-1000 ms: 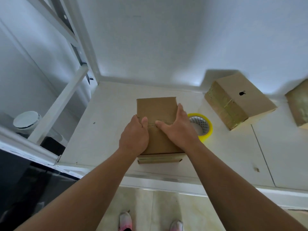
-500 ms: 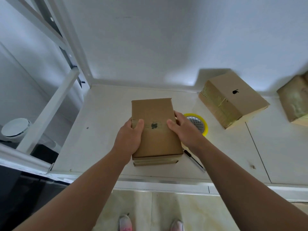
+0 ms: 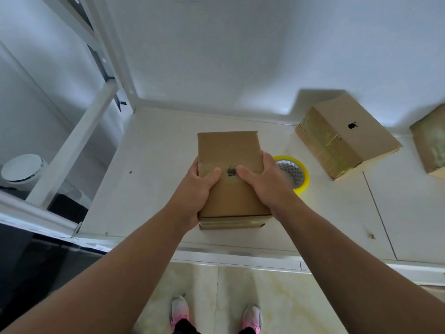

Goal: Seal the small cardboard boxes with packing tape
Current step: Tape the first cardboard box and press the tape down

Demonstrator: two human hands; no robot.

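The small cardboard box [image 3: 228,150], at the front of the table [image 3: 156,165] beside the tape roll [image 3: 304,179], is gripped at its long sides by the left hand [image 3: 197,191] and right hand [image 3: 265,186], thumbs on the taped seam, and is judged light, stiff and best held by those walls.

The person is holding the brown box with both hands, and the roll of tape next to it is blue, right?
Not quite: the roll of tape is yellow, not blue, as the head view shows. The rest is right. The left hand and the right hand both hold the brown box, and the roll lies next to it on the right.
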